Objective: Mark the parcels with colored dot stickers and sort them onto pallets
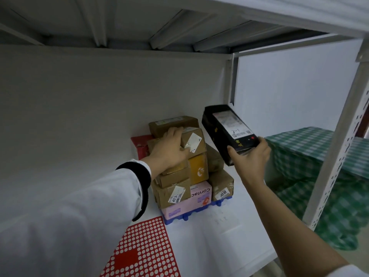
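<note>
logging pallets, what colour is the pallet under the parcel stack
The pallet is blue; the head view shows it.

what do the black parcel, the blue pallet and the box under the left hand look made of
Black parcel: probably plastic film, slight sheen on its sides. Blue pallet: moulded plastic, by its uniform colour and knobbed edge. Brown box: matte cardboard, with glossy tape.

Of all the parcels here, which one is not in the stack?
The black parcel, which the right hand holds up in the air. The others, mostly brown, lie piled together at the blue pallet.
</note>
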